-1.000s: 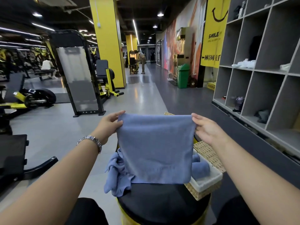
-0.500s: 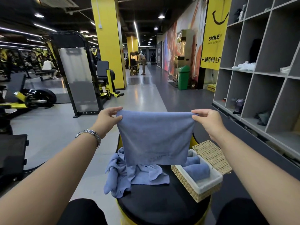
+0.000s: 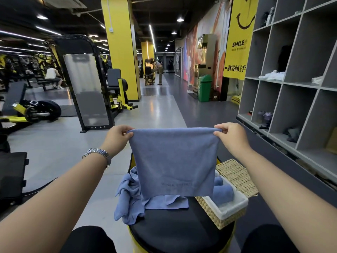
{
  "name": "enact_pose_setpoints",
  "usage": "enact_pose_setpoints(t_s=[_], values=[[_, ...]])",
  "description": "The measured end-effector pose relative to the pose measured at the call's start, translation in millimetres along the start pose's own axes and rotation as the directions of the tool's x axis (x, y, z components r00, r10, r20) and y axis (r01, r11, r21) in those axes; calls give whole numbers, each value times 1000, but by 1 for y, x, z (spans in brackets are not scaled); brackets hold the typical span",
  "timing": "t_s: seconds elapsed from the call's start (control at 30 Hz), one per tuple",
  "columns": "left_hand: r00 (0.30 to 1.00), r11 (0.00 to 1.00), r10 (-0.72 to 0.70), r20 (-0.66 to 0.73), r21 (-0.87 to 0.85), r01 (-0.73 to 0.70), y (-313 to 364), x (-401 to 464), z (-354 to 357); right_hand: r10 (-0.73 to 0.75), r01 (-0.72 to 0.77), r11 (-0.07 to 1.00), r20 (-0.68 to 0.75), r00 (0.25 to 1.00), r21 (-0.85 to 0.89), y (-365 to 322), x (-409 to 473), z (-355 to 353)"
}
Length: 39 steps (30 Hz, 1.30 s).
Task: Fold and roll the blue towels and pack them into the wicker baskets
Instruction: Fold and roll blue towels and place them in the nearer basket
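Since the earlier frame, the blue towel [image 3: 174, 161] is raised higher at frame centre, clear of the towel pile [image 3: 131, 196]. Its top corners are pinched by the left hand [image 3: 117, 136] and right hand [image 3: 230, 136], above the wicker basket [image 3: 218, 216] at lower right.

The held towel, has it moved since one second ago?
Yes. The held towel has risen: its bottom edge, which earlier draped down to the stool, now hangs above it, pinched by the left hand and right hand.
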<state>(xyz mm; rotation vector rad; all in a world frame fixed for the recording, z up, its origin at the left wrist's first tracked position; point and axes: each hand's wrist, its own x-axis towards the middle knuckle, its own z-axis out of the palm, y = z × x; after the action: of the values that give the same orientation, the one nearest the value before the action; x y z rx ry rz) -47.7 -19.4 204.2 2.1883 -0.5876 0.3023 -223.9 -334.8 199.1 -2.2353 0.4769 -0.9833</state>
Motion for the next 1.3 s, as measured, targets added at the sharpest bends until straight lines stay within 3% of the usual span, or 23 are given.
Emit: enact_pose_setpoints(t_s=[0.27,0.57,0.8,1.03,1.3], values=[[999,992,30,-31,122,-26,-2,-5,-1,-90,88,992,-10,996,-89,3,-7,-2],[999,989,48,-23,139,-44,-14,-40,-2,-7,-4,992,94,996,123,11,-38,-3],[986,979,145,87,131,-156,-18,-70,-19,-49,20,974,125,991,224,6,-67,-32],[962,988,104,253,-139,-70,-23,-115,-27,-33,-26,964,215,976,265,5,-99,-58],[922,999,-36,387,6,36,-90,-97,42,119,-157,986,420,900,58,66,-87,26]])
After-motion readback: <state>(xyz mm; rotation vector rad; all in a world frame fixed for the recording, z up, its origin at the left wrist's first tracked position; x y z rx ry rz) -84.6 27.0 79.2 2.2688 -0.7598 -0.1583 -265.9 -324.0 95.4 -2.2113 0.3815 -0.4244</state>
